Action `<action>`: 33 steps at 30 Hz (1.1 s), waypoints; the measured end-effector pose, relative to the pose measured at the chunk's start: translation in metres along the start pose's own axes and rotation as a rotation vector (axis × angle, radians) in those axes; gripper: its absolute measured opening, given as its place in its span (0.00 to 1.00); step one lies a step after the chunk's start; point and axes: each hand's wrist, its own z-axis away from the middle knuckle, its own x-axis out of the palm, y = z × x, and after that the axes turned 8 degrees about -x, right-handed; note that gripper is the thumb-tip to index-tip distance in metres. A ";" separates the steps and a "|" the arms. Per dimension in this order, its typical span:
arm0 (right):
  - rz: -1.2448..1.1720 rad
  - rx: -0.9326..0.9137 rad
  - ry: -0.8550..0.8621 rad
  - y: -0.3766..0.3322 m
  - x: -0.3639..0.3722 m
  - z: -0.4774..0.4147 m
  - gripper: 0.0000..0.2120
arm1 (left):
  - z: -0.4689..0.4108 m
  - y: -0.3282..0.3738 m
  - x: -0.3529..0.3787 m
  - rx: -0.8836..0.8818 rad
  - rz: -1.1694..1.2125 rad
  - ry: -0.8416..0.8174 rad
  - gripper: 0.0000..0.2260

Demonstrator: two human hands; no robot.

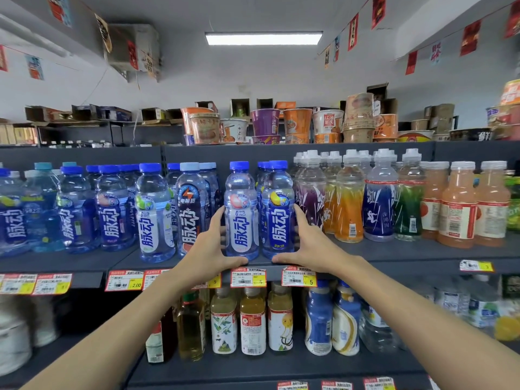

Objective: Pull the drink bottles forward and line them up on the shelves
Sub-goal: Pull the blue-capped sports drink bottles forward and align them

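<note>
Head view: left hand (208, 246) and right hand (309, 243) bracket two upright drink bottles. Fingers straight and together, thumbs spread wide along front lip of middle shelf (399, 256). White-label bottle (241, 212) touches left fingers; blue-label bottle (278, 213) touches right fingers. Pair stands side by side, near front edge. Judgement: this pair nearly squared up. Blue-capped bottles (112, 209) further left stand at uneven depths. Lower-shelf bottles (252, 325) sit back from edge. Both groups likely still to do.

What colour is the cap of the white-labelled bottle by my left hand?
The cap is blue, in the head view.
</note>
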 end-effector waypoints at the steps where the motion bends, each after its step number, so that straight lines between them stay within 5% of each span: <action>1: -0.017 0.003 0.004 0.001 0.001 0.000 0.62 | 0.000 0.000 0.001 -0.004 0.006 0.005 0.57; 33: -0.085 0.052 -0.001 0.002 0.003 0.004 0.61 | 0.002 0.001 0.006 -0.053 0.065 0.016 0.57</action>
